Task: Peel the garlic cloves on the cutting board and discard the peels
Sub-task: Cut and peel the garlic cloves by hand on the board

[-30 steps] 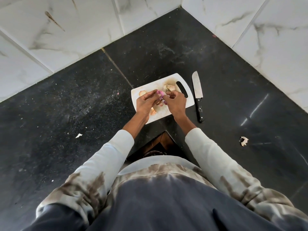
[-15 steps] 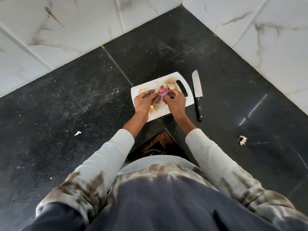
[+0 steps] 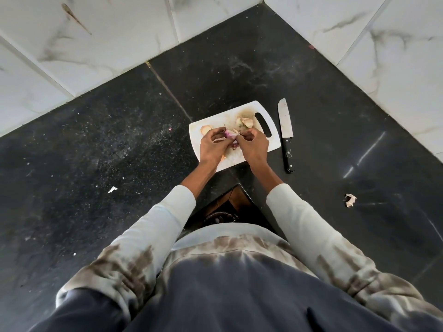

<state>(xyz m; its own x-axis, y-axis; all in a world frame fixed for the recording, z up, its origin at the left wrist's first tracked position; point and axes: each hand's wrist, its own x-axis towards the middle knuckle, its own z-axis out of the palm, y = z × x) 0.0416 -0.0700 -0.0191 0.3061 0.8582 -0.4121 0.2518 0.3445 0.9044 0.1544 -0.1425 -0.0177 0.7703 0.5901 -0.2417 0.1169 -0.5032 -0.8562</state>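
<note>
A white cutting board point(image 3: 215, 117) lies on the black counter in the corner. Over its middle, my left hand point(image 3: 212, 147) and my right hand point(image 3: 254, 146) meet around one pinkish garlic clove point(image 3: 229, 133), both pinching it, with a strip of loose skin by the left fingers. More cloves lie on the board: one at the left edge point(image 3: 205, 128) and a pair near the handle slot point(image 3: 244, 121). Another piece shows under my left hand point(image 3: 223, 158). Peel scraps lie between my hands.
A black-handled knife point(image 3: 285, 134) lies just right of the board, blade pointing away. A garlic peel point(image 3: 350, 200) sits on the counter to the right; a small white scrap point(image 3: 112, 189) to the left. Marble-tiled walls close the corner behind. The counter's inner edge is near my body.
The clove has turned between my fingers and my hands have shifted slightly closer together over the board; a strip of skin hangs loose by the left fingers.
</note>
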